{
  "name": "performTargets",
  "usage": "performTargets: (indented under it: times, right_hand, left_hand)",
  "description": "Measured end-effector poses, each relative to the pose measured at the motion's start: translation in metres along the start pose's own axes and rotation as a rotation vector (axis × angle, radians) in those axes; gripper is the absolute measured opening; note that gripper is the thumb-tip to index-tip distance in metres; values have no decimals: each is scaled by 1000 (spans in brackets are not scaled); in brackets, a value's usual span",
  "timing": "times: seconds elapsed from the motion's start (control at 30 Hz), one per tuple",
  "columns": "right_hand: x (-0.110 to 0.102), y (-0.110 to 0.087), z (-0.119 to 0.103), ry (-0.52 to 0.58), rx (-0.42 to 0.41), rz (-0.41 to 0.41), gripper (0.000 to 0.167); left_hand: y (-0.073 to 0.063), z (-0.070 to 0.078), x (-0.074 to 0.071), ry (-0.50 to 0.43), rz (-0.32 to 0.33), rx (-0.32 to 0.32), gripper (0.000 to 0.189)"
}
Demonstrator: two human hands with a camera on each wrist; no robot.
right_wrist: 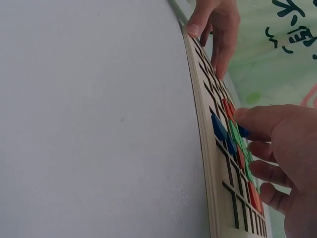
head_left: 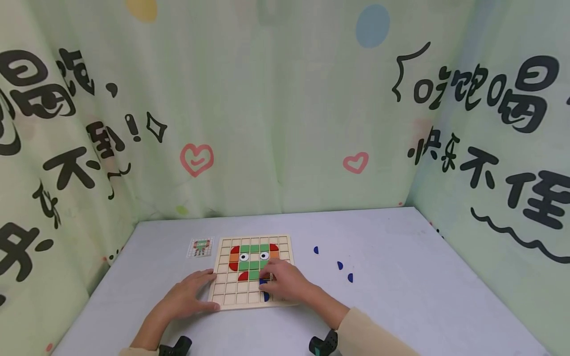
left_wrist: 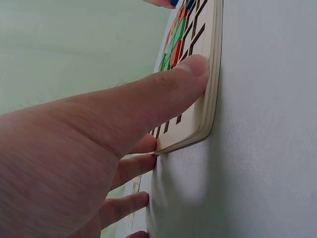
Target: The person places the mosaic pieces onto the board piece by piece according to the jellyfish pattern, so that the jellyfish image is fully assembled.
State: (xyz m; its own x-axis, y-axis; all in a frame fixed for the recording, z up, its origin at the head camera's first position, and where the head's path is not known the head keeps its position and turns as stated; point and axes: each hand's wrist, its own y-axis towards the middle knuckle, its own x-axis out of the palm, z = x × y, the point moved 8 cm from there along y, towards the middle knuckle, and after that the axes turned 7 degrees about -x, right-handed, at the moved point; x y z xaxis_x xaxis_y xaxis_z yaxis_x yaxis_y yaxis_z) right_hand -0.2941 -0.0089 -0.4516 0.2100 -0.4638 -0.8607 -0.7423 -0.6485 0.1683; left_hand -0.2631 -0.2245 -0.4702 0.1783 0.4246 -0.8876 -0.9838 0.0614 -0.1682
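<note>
A square wooden grid board (head_left: 230, 298) lies on the table, partly filled with red, green, orange and blue pieces and two eye pieces. My left hand (head_left: 184, 296) steadies its near left corner: the thumb (left_wrist: 185, 74) rests on the near rim, the other fingers lie along the left side, fairly straight. Over the lower right part of the pattern is my right hand (head_left: 289, 283), its thumb and index finger pinching a small blue piece (right_wrist: 242, 131) just above the board. Below it, a blue half-round piece (head_left: 266, 296) sits in the grid. The right hand hides some cells.
Three loose blue half-round pieces (head_left: 340, 265) lie to the right of the board. A small pattern card (head_left: 200, 248) is at its upper left. The white-covered table (head_left: 383, 306) is bordered by printed green curtains (head_left: 276, 123) at the back and sides.
</note>
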Motion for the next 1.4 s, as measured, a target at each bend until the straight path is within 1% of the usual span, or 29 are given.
performTargets:
  times: [0.2, 0.33, 0.53, 0.73, 0.9, 1.03, 1.13, 1.3, 1.4]
  right_hand:
    - [10, 6, -6, -90, -11, 7, 22]
    - [13, 7, -9, -117, -23, 13, 22]
    - [16, 10, -13, -121, -43, 21, 20]
    - [18, 12, -14, -120, -40, 23, 19]
    - [14, 10, -11, -92, -22, 26, 20]
    - [3, 7, 0, -39, 28, 43, 20]
    - [-9, 3, 16, -15, 66, 71, 17]
    - [-30, -9, 56, -37, 151, 122, 16]
    - [-44, -18, 80, -82, 192, 162, 18]
  left_hand:
    - [0, 0, 0, -3, 2, 6, 86]
    - [1, -1, 0, 6, 5, 10, 86]
    - [1, -1, 0, 3, 6, 15, 87]
    - [1, -1, 0, -3, 2, 10, 87]
    - [1, -2, 1, 2, 9, 11, 87]
    - [2, -2, 0, 16, 16, 16, 88]
    - [1, -1, 0, 20, 19, 18, 87]
    - [0, 0, -1, 16, 15, 13, 87]
    - [0, 1, -1, 12, 13, 11, 87]
